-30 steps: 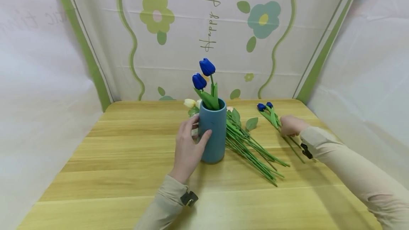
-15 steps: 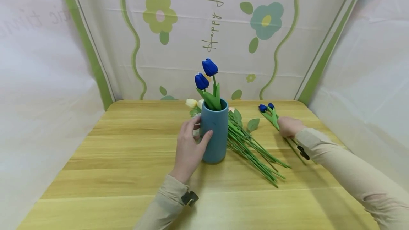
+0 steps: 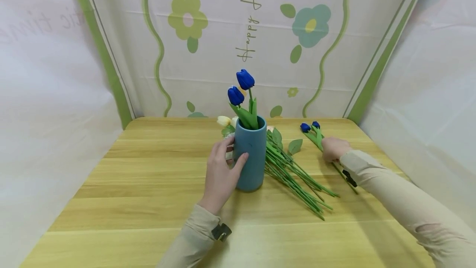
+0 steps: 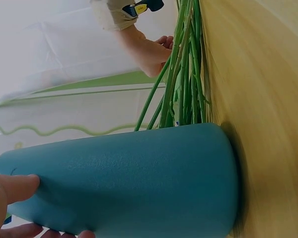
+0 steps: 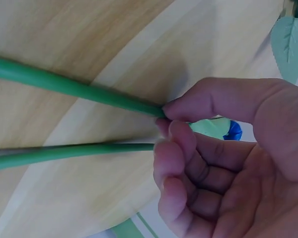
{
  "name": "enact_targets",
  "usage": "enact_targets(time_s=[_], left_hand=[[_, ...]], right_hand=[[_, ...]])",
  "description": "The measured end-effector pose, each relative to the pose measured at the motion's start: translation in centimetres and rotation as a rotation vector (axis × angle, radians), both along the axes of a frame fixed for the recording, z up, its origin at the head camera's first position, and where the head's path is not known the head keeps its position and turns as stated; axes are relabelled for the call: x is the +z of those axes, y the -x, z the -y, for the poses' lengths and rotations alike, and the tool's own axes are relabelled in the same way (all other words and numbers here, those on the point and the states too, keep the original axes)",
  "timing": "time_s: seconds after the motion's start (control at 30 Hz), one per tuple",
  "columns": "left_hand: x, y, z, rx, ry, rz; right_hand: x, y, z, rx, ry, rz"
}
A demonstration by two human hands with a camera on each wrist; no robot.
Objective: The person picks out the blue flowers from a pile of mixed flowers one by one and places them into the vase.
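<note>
A blue vase [image 3: 251, 158] stands upright on the table, with two blue tulips [image 3: 245, 80] leaning in it. My left hand [image 3: 221, 173] holds the vase from its left side, thumb in front and fingers behind. At the right, my right hand [image 3: 334, 149] is low over two more blue tulips [image 3: 305, 128] lying on the wood. In the right wrist view, thumb and forefinger pinch one green stem [image 5: 79, 90]. The second stem [image 5: 74, 154] passes by the other fingertips; whether they touch it I cannot tell.
Several green stems [image 3: 297, 181] with leaves lie between the vase and my right hand. White flowers [image 3: 223, 120] show behind the vase, partly hidden. A printed curtain [image 3: 208, 65] hangs at the back edge of the wooden table [image 3: 141, 202].
My right hand has shifted slightly to the left along the tulip stems. My left hand keeps its hold on the vase. The whole head view has moved a little.
</note>
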State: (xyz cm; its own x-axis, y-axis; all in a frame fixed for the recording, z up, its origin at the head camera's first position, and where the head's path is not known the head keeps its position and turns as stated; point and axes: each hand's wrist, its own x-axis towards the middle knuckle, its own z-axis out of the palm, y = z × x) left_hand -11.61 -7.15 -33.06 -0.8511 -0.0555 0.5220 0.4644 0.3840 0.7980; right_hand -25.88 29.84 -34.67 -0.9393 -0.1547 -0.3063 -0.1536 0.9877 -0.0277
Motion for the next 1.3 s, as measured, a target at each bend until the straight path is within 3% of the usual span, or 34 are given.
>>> enact_targets(time_s=[0.33, 0.8, 1.3], left_hand=[[-0.1, 0.1, 0.0, -0.001, 0.000, -0.015], [-0.2, 0.1, 0.1, 0.001, 0.008, -0.005], [-0.2, 0.1, 0.0, 0.001, 0.011, -0.013]], right_hand=[[-0.3, 0.2, -0.2, -0.059, 0.095, 0.030], [0.1, -0.5, 0.7, 0.007, 0.346, 0.104], [1.9, -2.8, 3.1, -0.012, 0.569, 0.075]])
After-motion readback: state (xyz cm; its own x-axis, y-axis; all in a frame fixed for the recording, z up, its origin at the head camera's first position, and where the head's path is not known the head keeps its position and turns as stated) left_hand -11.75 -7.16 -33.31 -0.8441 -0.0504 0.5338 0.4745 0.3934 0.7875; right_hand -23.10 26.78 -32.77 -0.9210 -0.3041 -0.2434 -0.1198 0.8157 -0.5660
